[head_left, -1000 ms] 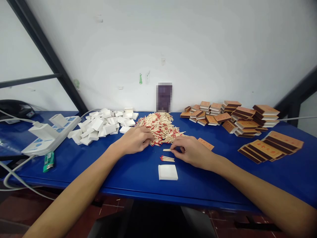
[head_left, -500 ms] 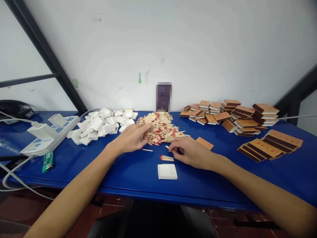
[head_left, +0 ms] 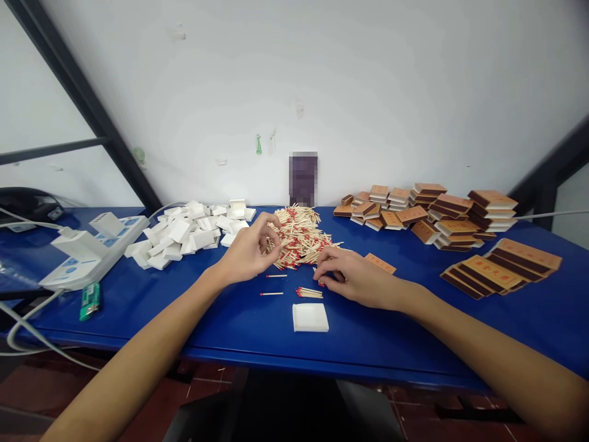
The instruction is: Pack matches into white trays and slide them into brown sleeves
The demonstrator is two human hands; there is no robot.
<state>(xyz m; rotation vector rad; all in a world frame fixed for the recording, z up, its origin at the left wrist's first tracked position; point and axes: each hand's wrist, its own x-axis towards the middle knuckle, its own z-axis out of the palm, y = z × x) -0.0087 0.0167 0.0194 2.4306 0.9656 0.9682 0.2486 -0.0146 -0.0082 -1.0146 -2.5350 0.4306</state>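
Observation:
My left hand (head_left: 248, 250) is raised at the left side of a heap of red-tipped matches (head_left: 301, 236). Its thumb and curled fingers are apart, with nothing visible between them. Below it, two single matches (head_left: 271, 294) lie on the blue table. My right hand (head_left: 356, 279) is pinched shut at the near right of the heap, and a match's red head and stick (head_left: 321, 283) show at its fingertips. Just left of those fingertips lies a small bundle of matches (head_left: 309, 293). Nearer me, a white matchbox tray (head_left: 311, 318) rests flat on the table.
White inner trays (head_left: 184, 232) are piled at the back left, beside a power strip (head_left: 99, 252) and a green battery pack (head_left: 90, 301). Orange-brown matchboxes (head_left: 453, 227) are stacked back right. Flat matchbox sleeves (head_left: 494, 274) overlap at right; another sleeve (head_left: 380, 263) lies behind my right hand.
My left hand's fingers have lifted and spread. A second single match now lies on the table below it. My right hand has barely shifted, and a red match head now shows at its fingertips.

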